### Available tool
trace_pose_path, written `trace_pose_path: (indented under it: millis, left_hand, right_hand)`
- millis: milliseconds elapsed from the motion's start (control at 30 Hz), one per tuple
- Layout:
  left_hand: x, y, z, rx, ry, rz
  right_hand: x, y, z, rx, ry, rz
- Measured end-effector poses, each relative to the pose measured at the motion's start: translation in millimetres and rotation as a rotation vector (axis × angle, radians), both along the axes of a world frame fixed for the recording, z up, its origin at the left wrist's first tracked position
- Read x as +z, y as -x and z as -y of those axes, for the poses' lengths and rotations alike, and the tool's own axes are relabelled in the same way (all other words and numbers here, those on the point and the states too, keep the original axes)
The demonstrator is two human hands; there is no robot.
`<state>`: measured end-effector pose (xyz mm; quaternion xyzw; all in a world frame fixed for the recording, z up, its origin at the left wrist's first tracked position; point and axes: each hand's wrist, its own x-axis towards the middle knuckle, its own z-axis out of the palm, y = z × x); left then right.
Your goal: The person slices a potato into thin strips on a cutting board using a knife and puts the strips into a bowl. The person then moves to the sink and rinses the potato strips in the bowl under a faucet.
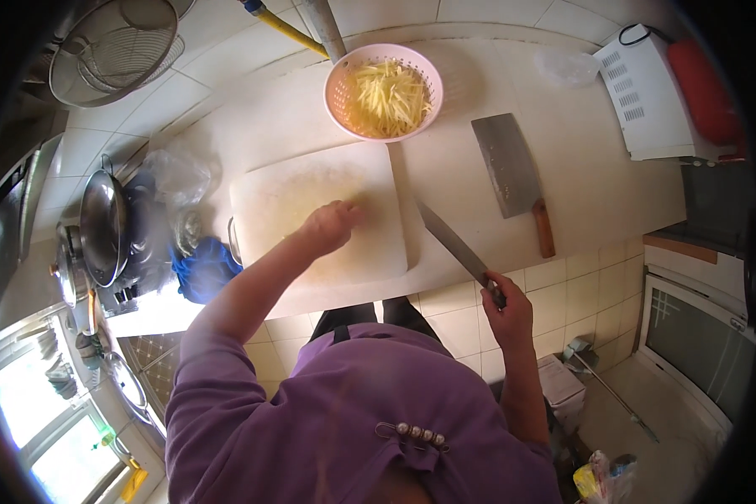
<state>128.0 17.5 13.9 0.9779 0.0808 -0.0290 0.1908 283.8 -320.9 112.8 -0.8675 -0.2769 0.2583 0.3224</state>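
Note:
My right hand (508, 309) grips the handle of a long kitchen knife (455, 244), its blade slanting up and left over the counter edge. My left hand (335, 225) is over the white cutting board (315, 264), fingers curled and somewhat blurred; whether it holds anything cannot be made out. A few pale yellowish bits lie on the board near that hand. Beyond the board stands a pink colander (438, 94) heaped with pale yellow shredded strips (390, 97). A cleaver with a wooden handle (509, 167) lies on the counter to the right.
Left of the board are a blue cloth (206, 271), a clear plastic bag (179, 179) and a wok (103, 227) by the stove. Mesh strainers (116, 50) hang at the upper left. A white appliance (649, 94) stands at the counter's far right, beside a clear plastic item (567, 66).

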Motion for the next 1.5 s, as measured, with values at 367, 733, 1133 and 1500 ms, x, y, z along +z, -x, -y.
trace_pose_path:
  millis: [367, 733, 1133, 1500]
  left_hand:
    - [68.9, -145.4, -112.3, 0.036, -0.165, 0.200]
    - [50.8, 106.1, -17.2, 0.575, -0.171, 0.539]
    - [2.7, 147.3, 12.4, 0.481, 0.002, 0.481]
    - [-14.9, 148.9, -1.0, 0.328, 0.060, 0.546]
  right_hand:
    - [-0.5, 12.2, -5.8, 0.018, -0.023, -0.188]
    - [-21.5, 44.4, -63.6, 0.417, -0.054, -0.076]
    - [-41.9, 88.0, -153.7, 0.638, -0.059, 0.195]
    - [-38.1, 97.7, -166.4, 0.675, 0.054, 0.150]
